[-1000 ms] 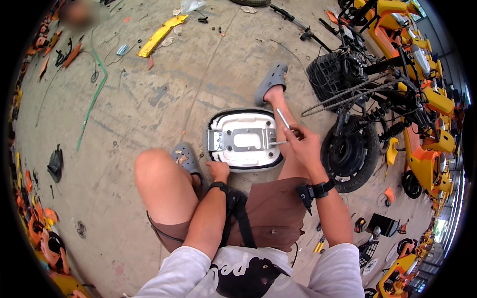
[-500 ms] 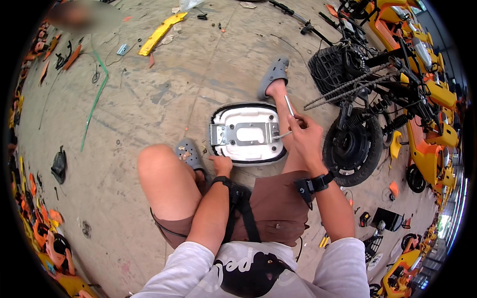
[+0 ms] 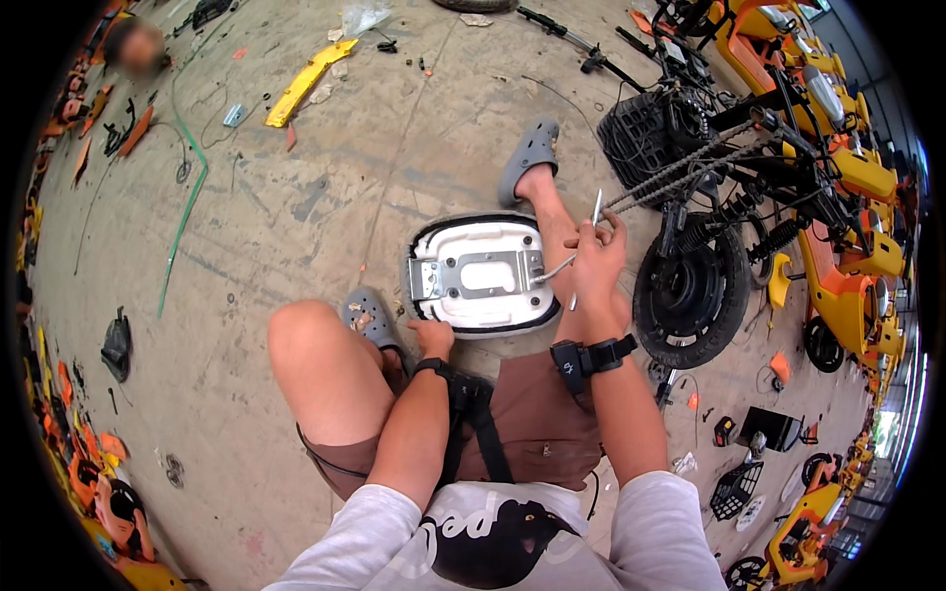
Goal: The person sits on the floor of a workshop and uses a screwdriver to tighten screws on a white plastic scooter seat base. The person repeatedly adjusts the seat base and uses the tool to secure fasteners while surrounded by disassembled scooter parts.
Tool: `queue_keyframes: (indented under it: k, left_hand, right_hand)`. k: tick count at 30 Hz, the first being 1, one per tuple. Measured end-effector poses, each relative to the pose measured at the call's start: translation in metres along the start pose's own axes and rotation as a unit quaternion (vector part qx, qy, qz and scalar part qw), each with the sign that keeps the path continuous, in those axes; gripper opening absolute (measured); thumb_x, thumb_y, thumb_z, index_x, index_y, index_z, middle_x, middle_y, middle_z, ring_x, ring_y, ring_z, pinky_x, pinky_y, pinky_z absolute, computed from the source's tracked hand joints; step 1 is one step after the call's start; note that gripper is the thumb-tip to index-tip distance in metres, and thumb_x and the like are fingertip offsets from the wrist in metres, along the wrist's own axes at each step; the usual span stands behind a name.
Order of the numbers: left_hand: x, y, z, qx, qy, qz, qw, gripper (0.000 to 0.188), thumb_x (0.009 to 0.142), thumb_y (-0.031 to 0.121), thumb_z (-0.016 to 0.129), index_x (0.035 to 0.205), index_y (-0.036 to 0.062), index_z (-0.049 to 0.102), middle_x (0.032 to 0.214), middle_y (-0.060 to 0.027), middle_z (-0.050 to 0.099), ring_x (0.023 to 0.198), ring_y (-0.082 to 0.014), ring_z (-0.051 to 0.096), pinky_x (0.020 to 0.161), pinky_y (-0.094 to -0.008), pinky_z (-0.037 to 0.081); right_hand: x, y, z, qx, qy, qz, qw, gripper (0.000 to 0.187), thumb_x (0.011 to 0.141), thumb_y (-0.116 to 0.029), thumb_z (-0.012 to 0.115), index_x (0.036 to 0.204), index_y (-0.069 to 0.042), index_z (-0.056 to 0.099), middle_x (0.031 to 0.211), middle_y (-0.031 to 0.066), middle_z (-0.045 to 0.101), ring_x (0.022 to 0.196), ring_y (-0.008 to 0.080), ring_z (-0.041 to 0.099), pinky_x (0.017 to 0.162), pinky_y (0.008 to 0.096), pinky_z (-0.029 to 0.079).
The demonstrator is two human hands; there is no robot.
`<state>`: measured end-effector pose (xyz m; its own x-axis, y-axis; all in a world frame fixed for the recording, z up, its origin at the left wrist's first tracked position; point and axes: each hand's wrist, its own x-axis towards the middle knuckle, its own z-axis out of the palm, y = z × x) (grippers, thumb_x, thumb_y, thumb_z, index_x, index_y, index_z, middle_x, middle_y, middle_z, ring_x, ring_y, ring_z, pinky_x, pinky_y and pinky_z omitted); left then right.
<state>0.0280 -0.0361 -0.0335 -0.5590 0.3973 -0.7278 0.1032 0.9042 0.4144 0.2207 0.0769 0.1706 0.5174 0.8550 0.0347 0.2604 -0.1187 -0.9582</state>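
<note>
A scooter seat (image 3: 498,313) lies upside down on the floor between my legs, its white underside facing up inside a black rim. A metal bracket (image 3: 473,288) is fixed along its middle. My right hand (image 3: 597,261) grips a T-handle wrench (image 3: 598,205), whose bar sticks out above and below my fingers. The wrench's thin shaft slants down to the right end of the bracket; whether it sits in a bolt is too small to tell. At the seat's lower left edge, my left hand (image 3: 432,339) holds the rim, its fingers partly hidden.
To the right stands a stripped scooter frame with a black wheel (image 3: 693,291) and a basket (image 3: 645,148). Yellow scooters (image 3: 852,258) line the right side. A yellow panel (image 3: 307,83) and a green strip (image 3: 187,197) lie on the floor ahead. Another person's head shows far left.
My right hand has turned the wrench's bar, its top end swinging right and its lower end now showing beneath my hand. The left hand stays at the seat's edge. My view has shifted slightly.
</note>
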Motion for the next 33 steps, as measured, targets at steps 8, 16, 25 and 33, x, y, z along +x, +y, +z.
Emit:
queue_keyframes:
  k: [8,16,25,33]
  left_hand:
    - [0.000,-0.004,-0.004,-0.027,-0.004,0.020,0.999,0.063,0.086,0.013,0.054,0.131,-0.0106,0.016,0.117,-0.0354,0.056,0.111,-0.0447,0.057,0.098,-0.0485,0.043]
    - [-0.004,0.003,-0.006,-0.023,-0.029,0.005,0.999,0.068,0.086,0.011,0.055,0.131,-0.0133,0.010,0.122,-0.0368,0.051,0.114,-0.0438,0.055,0.100,-0.0470,0.040]
    - [0.041,-0.024,0.020,0.001,-0.016,0.010,1.000,0.066,0.087,0.012,0.052,0.129,-0.0149,0.008,0.121,-0.0327,0.054,0.112,-0.0392,0.056,0.098,-0.0431,0.041]
    - [0.027,-0.012,0.024,0.015,-0.021,0.007,1.000,0.069,0.085,0.012,0.057,0.128,-0.0126,0.009,0.121,-0.0325,0.053,0.111,-0.0399,0.057,0.097,-0.0429,0.043]
  right_hand:
    - [0.001,0.003,0.001,0.072,0.004,-0.026,0.997,0.051,0.095,0.001,0.043,0.145,-0.004,0.033,0.105,0.0144,0.060,0.068,0.0173,0.064,0.067,0.0267,0.049]
    - [-0.010,-0.007,0.014,0.202,0.067,0.033,0.977,0.039,0.096,0.002,0.038,0.133,0.001,0.046,0.107,0.0124,0.056,0.073,0.0161,0.059,0.072,0.0284,0.048]
    - [-0.016,0.015,0.014,-0.088,0.132,-0.086,0.984,0.044,0.089,-0.013,0.049,0.132,-0.003,0.051,0.142,0.0290,0.033,0.133,0.0445,0.031,0.111,0.0467,0.025]
    - [-0.016,0.012,-0.045,-0.329,0.266,-0.064,0.904,0.057,0.091,-0.026,0.054,0.143,-0.008,0.041,0.152,0.0305,0.020,0.144,0.0454,0.009,0.115,0.0550,0.012]
